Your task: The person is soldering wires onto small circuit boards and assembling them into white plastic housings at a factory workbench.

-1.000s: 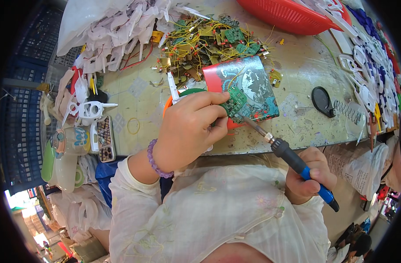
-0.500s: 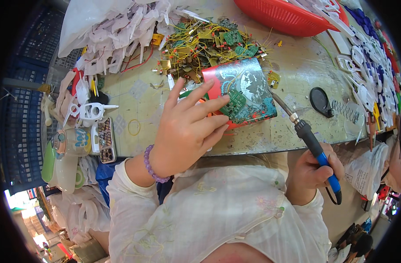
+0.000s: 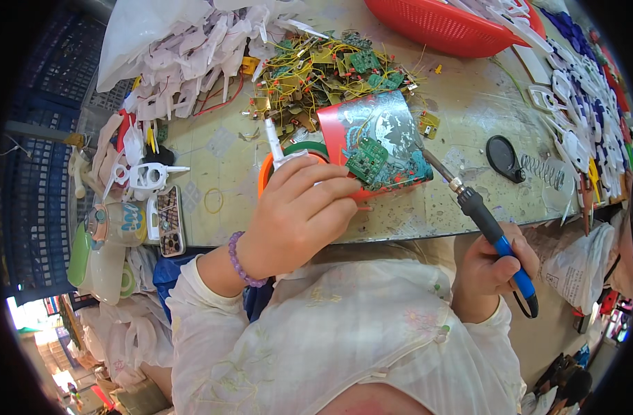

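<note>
My left hand [image 3: 295,211], with a purple bead bracelet, is curled over a white plastic part [image 3: 274,144] whose narrow end points away. Its fingers are closed on that part, partly hiding it. Under the hand shows an orange ring-shaped thing [image 3: 264,173] with a green inside. Just beyond the fingertips, a green circuit board [image 3: 367,160] rests on a red box-like piece with a worn, scraped top [image 3: 394,128]. My right hand [image 3: 496,268] grips a blue and black soldering iron [image 3: 483,218]. The iron's tip is by the right edge of the red piece.
Behind lies a heap of circuit boards with yellow wires [image 3: 316,76]. White plastic parts [image 3: 192,62] pile up at far left, others [image 3: 569,131] along the right. A red basket [image 3: 441,28] stands far right. A black lid [image 3: 503,158], metal spring [image 3: 544,171] and phone [image 3: 170,220] lie around.
My left fingers have drawn back from the circuit board and curled over the white part, which shows more now. The soldering iron has shifted slightly left.
</note>
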{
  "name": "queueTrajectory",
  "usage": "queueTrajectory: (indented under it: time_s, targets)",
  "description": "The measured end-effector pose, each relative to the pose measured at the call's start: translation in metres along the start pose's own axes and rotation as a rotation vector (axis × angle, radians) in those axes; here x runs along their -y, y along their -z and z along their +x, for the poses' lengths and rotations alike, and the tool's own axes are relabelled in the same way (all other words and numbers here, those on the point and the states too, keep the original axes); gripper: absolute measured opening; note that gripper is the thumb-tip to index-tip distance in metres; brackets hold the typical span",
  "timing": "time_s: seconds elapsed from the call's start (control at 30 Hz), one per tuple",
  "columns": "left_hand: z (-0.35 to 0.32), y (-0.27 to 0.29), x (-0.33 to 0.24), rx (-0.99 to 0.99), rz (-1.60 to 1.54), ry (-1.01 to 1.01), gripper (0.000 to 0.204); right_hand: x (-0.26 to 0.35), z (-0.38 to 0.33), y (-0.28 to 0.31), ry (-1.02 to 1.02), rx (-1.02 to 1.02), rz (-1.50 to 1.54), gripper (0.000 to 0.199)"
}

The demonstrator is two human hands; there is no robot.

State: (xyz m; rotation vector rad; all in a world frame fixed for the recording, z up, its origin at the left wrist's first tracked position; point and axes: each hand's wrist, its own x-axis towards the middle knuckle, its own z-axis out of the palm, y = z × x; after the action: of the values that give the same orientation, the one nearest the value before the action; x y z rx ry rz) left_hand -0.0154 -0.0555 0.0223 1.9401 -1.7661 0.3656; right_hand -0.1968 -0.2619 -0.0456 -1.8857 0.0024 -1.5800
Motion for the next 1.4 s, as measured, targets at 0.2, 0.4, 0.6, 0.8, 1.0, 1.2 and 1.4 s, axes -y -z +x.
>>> queueTrajectory:
  time_s: [0.2, 0.4, 0.6, 0.8, 1.0, 1.2, 1.4]
  targets:
    - [0.005, -0.009, 0.006, -0.086, -0.022, 0.114, 0.017, 0.007, 0.005, -0.007, -0.011, 0.025, -0.018, 0.033]
    - [0.021, -0.014, 0.010, -0.098, -0.106, 0.143, 0.016, 0.010, 0.004, -0.010, -0.022, 0.055, 0.031, 0.035]
    - [0.018, -0.014, 0.012, -0.050, -0.166, 0.162, 0.014, 0.011, 0.005, -0.010, -0.071, 0.028, 0.148, 0.033]
    - [0.013, -0.003, 0.011, 0.005, -0.145, 0.172, 0.014, 0.012, 0.005, -0.009, -0.121, 0.048, 0.292, 0.032]
    - [0.010, -0.005, 0.015, 0.025, -0.142, 0.153, 0.013, 0.013, 0.006, -0.016, -0.133, 0.112, 0.359, 0.032]
    - [0.011, -0.002, 0.014, 0.044, -0.174, 0.173, 0.014, 0.011, 0.006, -0.018, -0.119, 0.185, 0.384, 0.030]
    - [0.009, -0.003, 0.015, 0.042, -0.176, 0.167, 0.013, 0.011, 0.006, -0.019, -0.101, 0.214, 0.372, 0.030]
